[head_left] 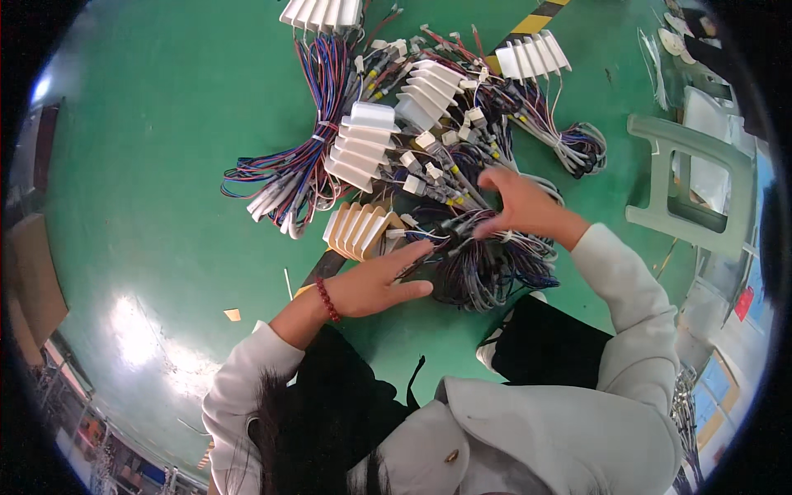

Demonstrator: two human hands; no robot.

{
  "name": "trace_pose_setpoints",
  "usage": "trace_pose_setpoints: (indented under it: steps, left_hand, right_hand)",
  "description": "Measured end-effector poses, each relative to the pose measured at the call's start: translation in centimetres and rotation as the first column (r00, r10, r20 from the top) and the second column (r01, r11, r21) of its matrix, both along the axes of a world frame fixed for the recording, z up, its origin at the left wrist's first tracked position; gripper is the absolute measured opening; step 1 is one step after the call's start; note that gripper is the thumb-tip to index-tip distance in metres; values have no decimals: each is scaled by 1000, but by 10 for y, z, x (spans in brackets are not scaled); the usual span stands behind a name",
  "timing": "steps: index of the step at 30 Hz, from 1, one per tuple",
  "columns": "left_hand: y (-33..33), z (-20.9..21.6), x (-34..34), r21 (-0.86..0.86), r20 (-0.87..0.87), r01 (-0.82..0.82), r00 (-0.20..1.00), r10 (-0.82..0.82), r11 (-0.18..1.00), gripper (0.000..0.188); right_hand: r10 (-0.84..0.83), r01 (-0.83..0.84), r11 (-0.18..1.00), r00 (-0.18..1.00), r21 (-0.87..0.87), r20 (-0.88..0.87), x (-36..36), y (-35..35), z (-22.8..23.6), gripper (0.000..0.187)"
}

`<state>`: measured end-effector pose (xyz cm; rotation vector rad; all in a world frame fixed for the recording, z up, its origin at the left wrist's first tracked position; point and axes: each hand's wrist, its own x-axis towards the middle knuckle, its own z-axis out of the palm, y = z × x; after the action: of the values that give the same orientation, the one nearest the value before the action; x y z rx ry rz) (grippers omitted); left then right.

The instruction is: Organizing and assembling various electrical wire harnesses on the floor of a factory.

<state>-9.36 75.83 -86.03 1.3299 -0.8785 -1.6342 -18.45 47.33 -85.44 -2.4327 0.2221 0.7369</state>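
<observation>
My left hand (375, 286), a red bead bracelet at its wrist, is spread with thumb and fingers apart beside a tan ribbed piece (360, 232). My right hand (528, 205) curves in a C shape, thumb apart from the fingers, at the edge of a dark wire bundle (483, 276). Nothing shows in either hand. Between them lie wires with white connectors (415, 184) and yellow-banded cable ends. Just beyond are white ribbed pieces (361, 148), (429, 92) resting on the pile. Whether the right fingertips touch the wires, I cannot tell.
A blue and red wire bundle (318, 136) lies to the left, and a tied grey bundle (577, 150) at the far right. A pale green plastic stool (660, 177) stands at the right. Black and yellow tape (536, 21) crosses the green floor (173, 214).
</observation>
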Motion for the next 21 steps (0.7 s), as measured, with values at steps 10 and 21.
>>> trace_pose_setpoints:
  steps: [10,21]
  left_hand:
    - [-6,12,6,-48,340,-51,938,64,998,37]
    - [3,6,64,-416,623,-507,445,643,755,56]
  right_hand:
    - [-240,251,963,965,-98,107,-63,46,-57,89]
    - [96,-100,995,873,-17,478,-89,61,-17,55]
